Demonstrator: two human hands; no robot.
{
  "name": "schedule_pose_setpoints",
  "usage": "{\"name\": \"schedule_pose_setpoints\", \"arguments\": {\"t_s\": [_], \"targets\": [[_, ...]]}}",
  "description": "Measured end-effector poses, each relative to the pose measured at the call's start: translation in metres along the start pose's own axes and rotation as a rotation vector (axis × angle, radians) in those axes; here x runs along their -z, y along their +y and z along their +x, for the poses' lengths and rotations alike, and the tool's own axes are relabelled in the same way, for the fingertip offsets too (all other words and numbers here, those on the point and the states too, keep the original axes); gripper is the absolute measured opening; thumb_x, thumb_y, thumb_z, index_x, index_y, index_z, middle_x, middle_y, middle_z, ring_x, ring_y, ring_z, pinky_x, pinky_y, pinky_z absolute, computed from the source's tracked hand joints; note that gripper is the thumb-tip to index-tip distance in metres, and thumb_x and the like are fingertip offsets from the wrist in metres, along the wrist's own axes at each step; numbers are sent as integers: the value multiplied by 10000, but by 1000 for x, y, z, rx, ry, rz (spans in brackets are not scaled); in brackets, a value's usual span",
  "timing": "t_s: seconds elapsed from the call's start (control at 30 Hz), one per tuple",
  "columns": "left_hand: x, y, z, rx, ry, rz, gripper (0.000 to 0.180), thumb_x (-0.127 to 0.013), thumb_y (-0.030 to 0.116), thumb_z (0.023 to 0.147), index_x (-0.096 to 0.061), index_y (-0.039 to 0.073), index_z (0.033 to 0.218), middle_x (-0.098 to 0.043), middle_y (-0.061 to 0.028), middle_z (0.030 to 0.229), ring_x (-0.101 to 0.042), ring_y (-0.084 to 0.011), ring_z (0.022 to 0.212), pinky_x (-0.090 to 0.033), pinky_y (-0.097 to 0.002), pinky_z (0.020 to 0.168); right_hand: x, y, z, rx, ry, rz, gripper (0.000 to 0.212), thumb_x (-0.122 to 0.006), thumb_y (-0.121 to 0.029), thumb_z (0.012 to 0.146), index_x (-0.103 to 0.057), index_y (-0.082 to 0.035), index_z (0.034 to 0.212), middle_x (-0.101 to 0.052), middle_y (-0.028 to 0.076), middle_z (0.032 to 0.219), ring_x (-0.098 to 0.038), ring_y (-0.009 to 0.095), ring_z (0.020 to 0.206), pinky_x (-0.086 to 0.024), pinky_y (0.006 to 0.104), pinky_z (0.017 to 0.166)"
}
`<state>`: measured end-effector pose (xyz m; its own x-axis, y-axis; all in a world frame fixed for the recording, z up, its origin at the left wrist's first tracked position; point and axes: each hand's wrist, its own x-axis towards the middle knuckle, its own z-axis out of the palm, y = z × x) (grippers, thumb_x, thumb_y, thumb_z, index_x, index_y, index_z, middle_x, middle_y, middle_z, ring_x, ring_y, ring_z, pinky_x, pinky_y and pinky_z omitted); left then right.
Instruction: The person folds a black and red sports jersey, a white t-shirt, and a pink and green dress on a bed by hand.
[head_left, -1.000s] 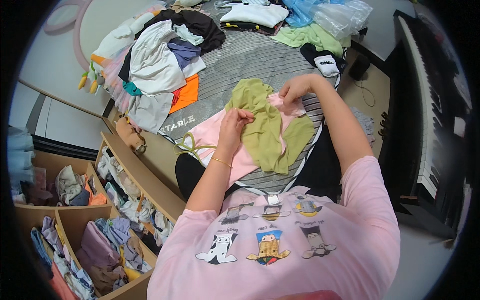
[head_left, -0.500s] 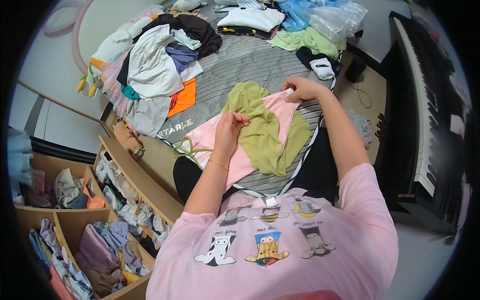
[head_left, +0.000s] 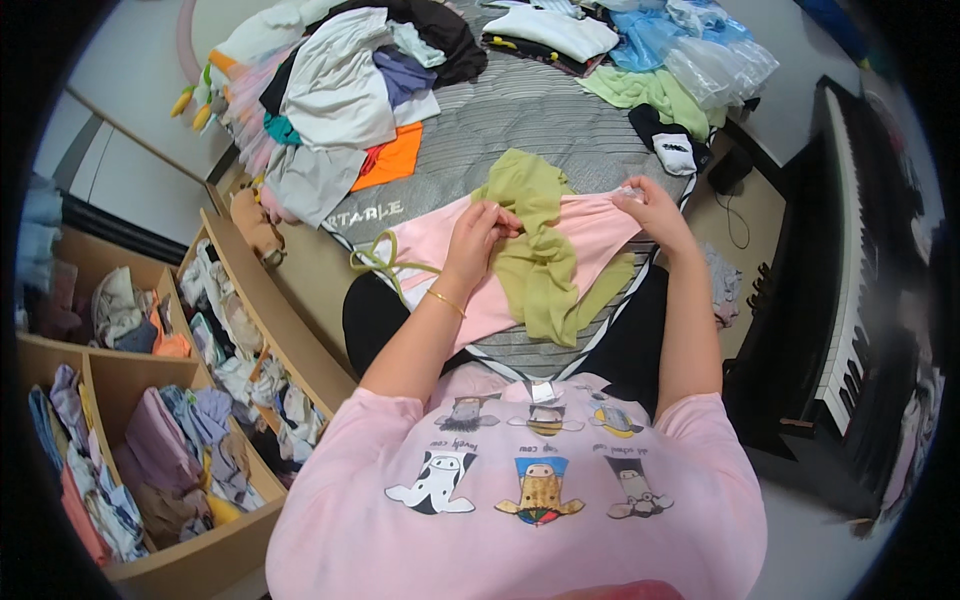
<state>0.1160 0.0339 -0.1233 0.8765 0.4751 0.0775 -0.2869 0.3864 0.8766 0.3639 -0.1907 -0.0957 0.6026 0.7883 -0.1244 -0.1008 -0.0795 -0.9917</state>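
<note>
A pink garment with loose olive-green fabric lies spread over the near edge of the bed. A thin green tie hangs off its left side. The fingers of my right hand pinch the pink top corner, where a small whitish bit shows at the fingertips. My left hand rests on the garment's left part with its fingers curled together at the edge of the green fabric. Exactly what those fingertips grip is partly hidden.
Heaped clothes cover the bed's far left. Folded clothes, plastic bags and black and white items lie far right. Open drawers of clothing stand at left, a piano keyboard at right.
My right hand has drawn the pink corner rightward and slightly nearer, stretching the top edge straighter. The green fabric has bunched toward the middle. The whole view has shifted a little.
</note>
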Motion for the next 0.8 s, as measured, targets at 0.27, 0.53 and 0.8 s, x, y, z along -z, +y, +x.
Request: {"name": "schedule_pose_setpoints", "arguments": {"t_s": [0.27,0.53,0.8], "targets": [[25,50,-37,-292,237,1008,234,-698,222,970,-655,35,1103,-697,-84,983,-669,-233,895,-527,-353,805,-83,-42,34,232,310,-1011,384,-757,-336,859,-688,-25,1073,-686,130,797,-670,360,738,-541,450,753],[87,92,-77,-189,389,1668,275,-779,277,818,-737,103,1027,-634,-102,1033,-571,-335,1081,-447,-441,936,-113,-8,110,33,-106,-494,284,-679,-330,963,-685,-54,1030,-652,37,793,-612,174,685,-507,327,668],[137,101,-62,150,540,1110,432,-683,405,945,-670,-15,849,-633,-179,685,-563,-282,590,-468,-397,614,-72,0,151,82,199,102,262,-637,-253,1007,-639,9,1007,-670,42,839,-600,126,794,-479,283,674]]}}
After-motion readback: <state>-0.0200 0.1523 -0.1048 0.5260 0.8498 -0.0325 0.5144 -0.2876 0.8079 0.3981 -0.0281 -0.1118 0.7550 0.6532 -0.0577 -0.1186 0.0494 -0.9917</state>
